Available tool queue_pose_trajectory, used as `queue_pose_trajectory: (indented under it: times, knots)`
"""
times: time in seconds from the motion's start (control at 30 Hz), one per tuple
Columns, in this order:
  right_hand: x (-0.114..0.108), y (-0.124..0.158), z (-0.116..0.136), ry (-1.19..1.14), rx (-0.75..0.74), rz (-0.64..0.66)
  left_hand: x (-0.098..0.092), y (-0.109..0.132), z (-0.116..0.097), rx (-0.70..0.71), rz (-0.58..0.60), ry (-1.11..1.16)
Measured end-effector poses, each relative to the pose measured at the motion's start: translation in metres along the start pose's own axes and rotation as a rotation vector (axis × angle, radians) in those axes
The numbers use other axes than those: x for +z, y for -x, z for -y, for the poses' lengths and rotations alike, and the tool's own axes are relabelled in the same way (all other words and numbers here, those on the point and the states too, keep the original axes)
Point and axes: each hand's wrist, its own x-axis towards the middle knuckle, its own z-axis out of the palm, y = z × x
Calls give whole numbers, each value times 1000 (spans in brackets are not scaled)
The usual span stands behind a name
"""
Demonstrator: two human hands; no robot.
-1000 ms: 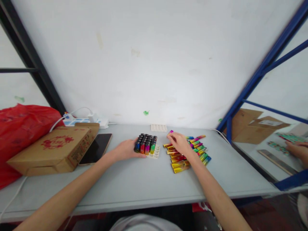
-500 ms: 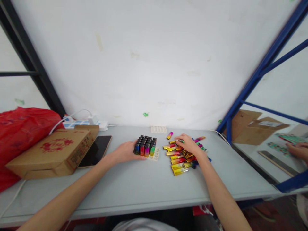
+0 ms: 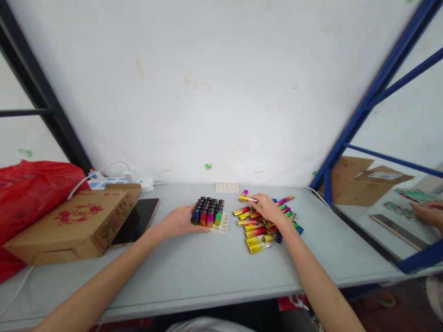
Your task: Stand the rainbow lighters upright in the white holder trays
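My left hand [image 3: 181,220] grips the left side of a white tray [image 3: 221,227], thumb along its front edge. Several colourful lighters [image 3: 209,217] with black ends up stand in rows there, with bare slots at the tray's right side. In my right hand [image 3: 266,207], a shiny gold-yellow lighter [image 3: 247,198] is pinched between the fingertips, its end pointing left. Below that hand spreads a loose heap of metallic lighters [image 3: 256,230] in yellow, red, green and blue, partly hidden by the hand. One pink-and-yellow lighter [image 3: 245,192] lies behind the held one.
A second white tray [image 3: 227,187] rests by the wall. On the left are a phone-like dark tablet [image 3: 136,221], a cardboard box [image 3: 69,226], a red plastic bag [image 3: 38,184] and a power strip [image 3: 147,184]. Beyond the blue frame [image 3: 349,124], another person's hand [image 3: 427,213] works.
My right hand has come up from the heap with a gold-yellow lighter between its fingers. My left hand stays on the tray. The view has shifted slightly.
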Motion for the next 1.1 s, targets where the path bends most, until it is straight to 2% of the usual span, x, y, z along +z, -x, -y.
queue_pose_trajectory:
  times: [0.1,0.33,0.43,0.57,0.67,0.87,0.97,1.1]
  knots:
    - [-4,-1,10,-186,41,-163,2,-1,2,0,-14,4]
    - [-2,-8,49,-942,269,-388,2,-1,3,15,-17,15]
    - [2,-8,70,-1194,323,-366,0,1,1,18,-4,7]
    - [5,-5,94,-1414,319,-198,0,2,0,27,-1,5]
    - [8,-1,106,-1435,298,-45,2,1,0,15,-9,0]
    - [24,0,120,-1374,304,93,2,0,2,20,-22,8]
    - [34,0,124,-1260,318,77,2,0,2,33,-16,0]
    - [44,-1,126,-1075,432,-4,2,0,2,13,-22,1]
